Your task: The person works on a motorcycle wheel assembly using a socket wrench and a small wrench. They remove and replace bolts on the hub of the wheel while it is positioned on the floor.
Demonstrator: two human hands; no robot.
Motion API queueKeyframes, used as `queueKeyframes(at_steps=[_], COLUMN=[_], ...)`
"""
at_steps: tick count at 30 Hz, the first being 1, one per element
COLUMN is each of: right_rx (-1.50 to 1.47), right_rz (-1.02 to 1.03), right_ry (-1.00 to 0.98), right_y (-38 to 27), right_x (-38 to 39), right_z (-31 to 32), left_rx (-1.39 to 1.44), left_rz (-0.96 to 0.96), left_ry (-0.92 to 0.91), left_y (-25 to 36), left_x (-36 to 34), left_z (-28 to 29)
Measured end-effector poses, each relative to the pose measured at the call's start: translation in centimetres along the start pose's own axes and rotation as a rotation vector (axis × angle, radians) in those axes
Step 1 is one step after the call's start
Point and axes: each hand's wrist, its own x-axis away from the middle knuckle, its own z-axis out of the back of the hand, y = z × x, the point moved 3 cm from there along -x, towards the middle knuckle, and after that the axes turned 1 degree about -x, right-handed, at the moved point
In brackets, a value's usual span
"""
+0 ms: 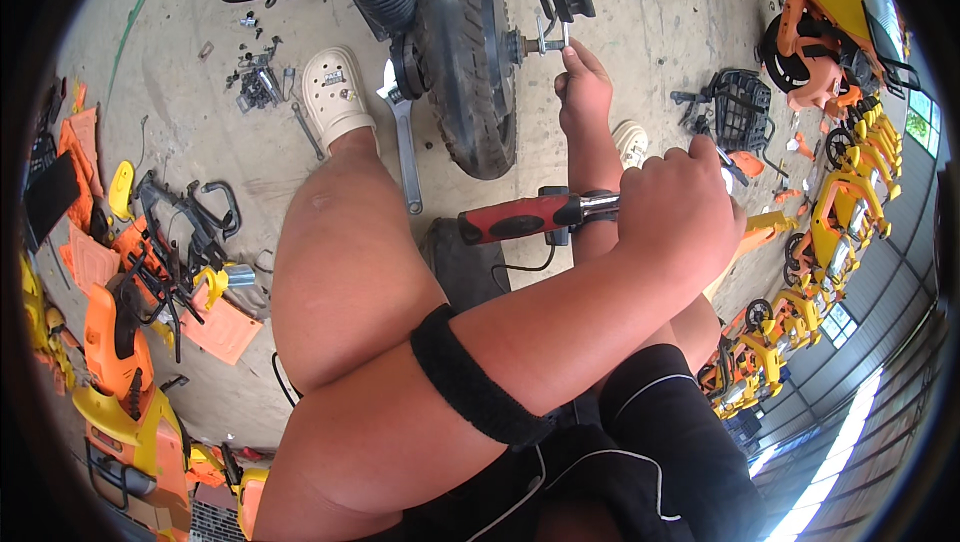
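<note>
A ratchet wrench with a red-and-black handle and a chrome shaft lies across my lap area, my left hand closed around its metal end. Part of its head shows past the knuckles. Farther out, my right hand has its fingers at a thin metal piece on the axle end of a black-tyred wheel. Its index finger touches that piece; whether the fingers pinch it is hard to see. On the floor left of the tyre rests a large adjustable wrench.
A small spanner and a pile of bolts lie by my left clog. Orange and yellow body panels crowd the left. A black wire basket and a row of yellow vehicles stand to the right.
</note>
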Motion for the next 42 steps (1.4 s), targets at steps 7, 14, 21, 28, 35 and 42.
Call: queueKeyframes(at_steps=[7, 14, 21, 28, 35, 42], right_rx=[-0.064, 0.03, -0.053, -0.141, -0.168, -0.102], right_rz=[0.082, 0.077, 0.155, 0.212, 0.214, 0.236], right_ry=[0.093, -0.017, 0.087, 0.214, 0.231, 0.275], right_y=[1.2, 0.0, 1.4, 2.4, 2.7, 3.1], right_x=[0.9, -0.1, 0.5, 1.1, 1.1, 1.3], right_z=[-1.0, -0.1, -1.0, -2.2, -2.3, -2.3], left_rx=[-0.002, -0.018, -0.019, -0.026, -0.019, -0.021], left_rz=[0.001, 0.01, 0.016, 0.034, 0.027, 0.033], left_ry=[-0.011, -0.007, -0.027, -0.044, -0.036, -0.055], left_y=[-0.1, -0.1, 0.0, 0.0, -0.1, 0.4], left_x=[0.0, -0.1, -0.2, -0.4, -0.6, -1.1], left_z=[-0.2, -0.4, -0.2, -0.1, 0.0, 0.0])
